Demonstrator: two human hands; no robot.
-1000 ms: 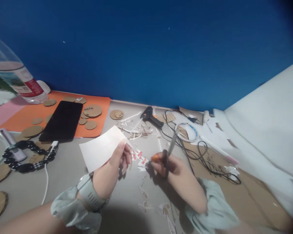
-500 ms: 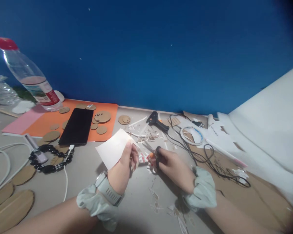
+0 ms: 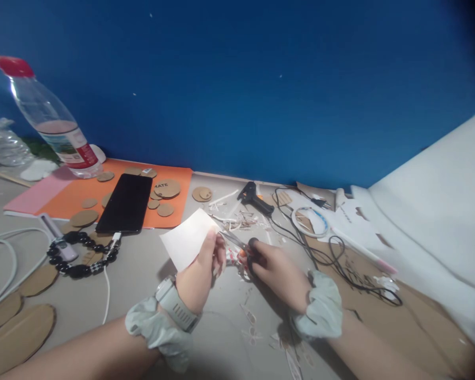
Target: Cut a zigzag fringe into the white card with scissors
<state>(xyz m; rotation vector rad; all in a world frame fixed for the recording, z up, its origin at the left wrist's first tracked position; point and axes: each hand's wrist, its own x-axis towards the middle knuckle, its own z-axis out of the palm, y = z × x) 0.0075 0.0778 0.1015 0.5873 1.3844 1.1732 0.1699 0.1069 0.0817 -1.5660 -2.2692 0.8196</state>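
Observation:
My left hand (image 3: 201, 269) pinches a white sheet of paper (image 3: 185, 238) by its near edge and holds it up above the table. My right hand (image 3: 275, 266) is closed on a pair of scissors (image 3: 240, 245) with dark and orange handles. The blades point left and meet the right edge of the paper. Small paper scraps with red marks (image 3: 233, 259) lie under both hands. A watch and pale scrunchies sit on my wrists.
A black phone (image 3: 125, 203) and cardboard discs (image 3: 165, 188) lie on an orange sheet (image 3: 79, 195). At far left stands a bottle (image 3: 53, 124). Black beads (image 3: 79, 258), white cables (image 3: 3, 264), a glue gun (image 3: 253, 196), black cords (image 3: 332, 253) and white foam board (image 3: 435, 211) surround the hands.
The scissors swung from pointing up and away to pointing left at the paper's edge. Both hands drew closer together. The view shifted, showing more of the bottle.

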